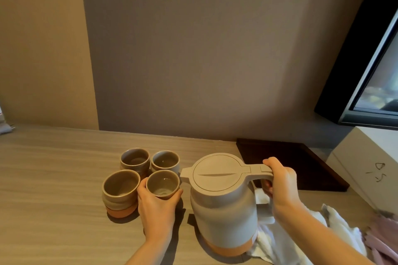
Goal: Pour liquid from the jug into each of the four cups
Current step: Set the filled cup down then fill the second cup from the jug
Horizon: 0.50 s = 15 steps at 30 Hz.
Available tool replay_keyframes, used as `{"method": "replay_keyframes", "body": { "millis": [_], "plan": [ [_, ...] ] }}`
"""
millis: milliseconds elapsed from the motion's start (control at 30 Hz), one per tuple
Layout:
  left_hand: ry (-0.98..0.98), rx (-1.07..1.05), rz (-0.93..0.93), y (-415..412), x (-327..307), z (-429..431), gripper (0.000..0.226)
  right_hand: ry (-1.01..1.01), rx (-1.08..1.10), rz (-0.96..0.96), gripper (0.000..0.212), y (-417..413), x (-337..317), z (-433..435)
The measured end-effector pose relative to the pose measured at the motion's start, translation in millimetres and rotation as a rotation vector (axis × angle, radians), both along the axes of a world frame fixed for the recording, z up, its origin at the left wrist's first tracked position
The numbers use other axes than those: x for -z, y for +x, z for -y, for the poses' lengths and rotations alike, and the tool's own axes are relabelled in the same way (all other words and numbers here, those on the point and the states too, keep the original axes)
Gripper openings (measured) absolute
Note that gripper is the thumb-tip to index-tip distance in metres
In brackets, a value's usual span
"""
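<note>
While upright, jug (224, 204) is gripped at handle by right hand (280, 180) | likely heavy, rigid | near-right cup (162, 183) clasped by left hand (156, 206) | ceramic, fragile.

Right hand (280, 180) grips jug (224, 204) handle, left hand (157, 202) wraps near-right cup (162, 183), three other cups just beyond its fingers.

A dark wooden tray (301, 165) is laid flat on the light wood-grain desk (53, 174), against the grey wall (204, 49). A crumpled white cloth (336, 232) is spread at the desk's right side. A white box (370, 157) is positioned beneath a framed screen (379, 75).
</note>
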<state>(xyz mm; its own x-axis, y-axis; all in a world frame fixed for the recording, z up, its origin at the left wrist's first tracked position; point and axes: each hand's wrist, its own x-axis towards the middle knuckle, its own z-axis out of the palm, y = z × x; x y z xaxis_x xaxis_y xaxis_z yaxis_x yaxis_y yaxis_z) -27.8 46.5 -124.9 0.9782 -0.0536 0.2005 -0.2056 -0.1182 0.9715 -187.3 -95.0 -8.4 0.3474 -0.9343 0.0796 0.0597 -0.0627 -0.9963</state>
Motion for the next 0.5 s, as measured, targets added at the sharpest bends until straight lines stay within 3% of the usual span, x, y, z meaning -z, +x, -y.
{"method": "replay_keyframes", "body": {
  "millis": [500],
  "plan": [
    [0.171, 0.042, 0.064, -8.8, -4.5, -9.5, 0.109, 0.002, 0.000, -0.025, 0.030, -1.8, 0.3, 0.9]
  ]
}}
